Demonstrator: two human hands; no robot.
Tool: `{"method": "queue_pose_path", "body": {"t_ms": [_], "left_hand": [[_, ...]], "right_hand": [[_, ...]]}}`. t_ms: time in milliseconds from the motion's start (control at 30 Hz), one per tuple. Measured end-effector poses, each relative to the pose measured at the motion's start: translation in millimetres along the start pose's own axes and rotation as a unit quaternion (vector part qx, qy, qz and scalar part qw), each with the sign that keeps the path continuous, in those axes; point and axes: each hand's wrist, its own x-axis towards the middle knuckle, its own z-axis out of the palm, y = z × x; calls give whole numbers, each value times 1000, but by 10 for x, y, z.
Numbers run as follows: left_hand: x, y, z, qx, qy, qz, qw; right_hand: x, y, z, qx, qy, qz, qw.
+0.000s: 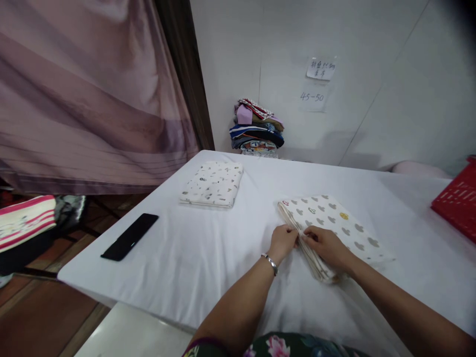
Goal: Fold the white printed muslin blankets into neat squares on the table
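Observation:
A folded white cloth with grey mouse-head shapes lies on the right half of the table, its layered edge turned toward me. My left hand, a silver bracelet at its wrist, pinches that layered edge from the left. Close beside it, my right hand grips the same edge with thumb and fingers, its palm over the near part of the cloth. Farther left rests a second folded white cloth with small scattered prints; neither hand touches it.
The table wears a white cover. A black flat object lies near its left edge. A red basket stands at the right. Behind the table is a stack of folded fabrics; a pink curtain hangs left.

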Motion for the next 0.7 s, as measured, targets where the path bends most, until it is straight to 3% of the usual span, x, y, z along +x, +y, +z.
{"method": "queue_pose_path", "body": {"t_ms": [167,400,700], "left_hand": [[-21,20,-10,16,-2,12,1000],[-51,74,-20,26,3,5,1000],[-58,38,-33,54,2,35,998]], "right_hand": [[-13,-43,24,-45,11,9,999],[13,46,21,4,30,-2,1000],[-55,-100,82,-85,28,25,996]]}}
